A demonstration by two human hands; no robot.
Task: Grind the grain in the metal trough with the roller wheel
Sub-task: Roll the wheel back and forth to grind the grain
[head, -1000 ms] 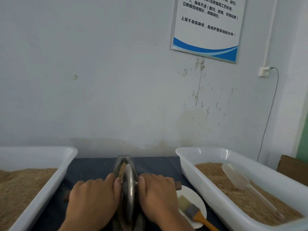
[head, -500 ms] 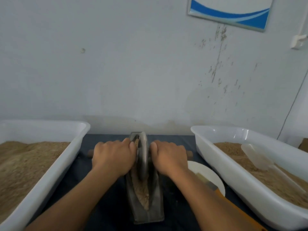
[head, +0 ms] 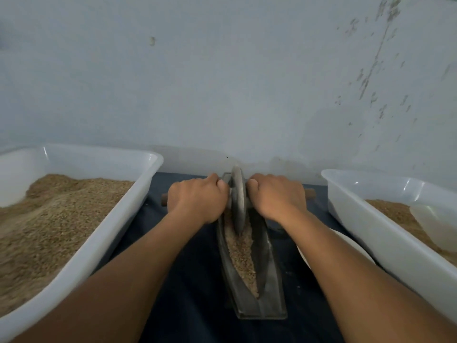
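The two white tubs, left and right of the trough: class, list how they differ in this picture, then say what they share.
1. The left tub is heaped with grain almost to its rim; the right tub is filled lower, with bare wall showing above the grain.
2. The right tub holds a translucent scoop; the left tub shows none.
Shared: both are white, rectangular, and hold brown grain.

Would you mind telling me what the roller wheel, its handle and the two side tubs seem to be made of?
The roller wheel looks like dull grey metal, matte with a faint sheen along its rim. Its handle, gripped by both hands, seems to be brown wood, judging by the rounded, unpolished end. The left tub and right tub appear to be glossy white plastic, slightly translucent, with bright glints.
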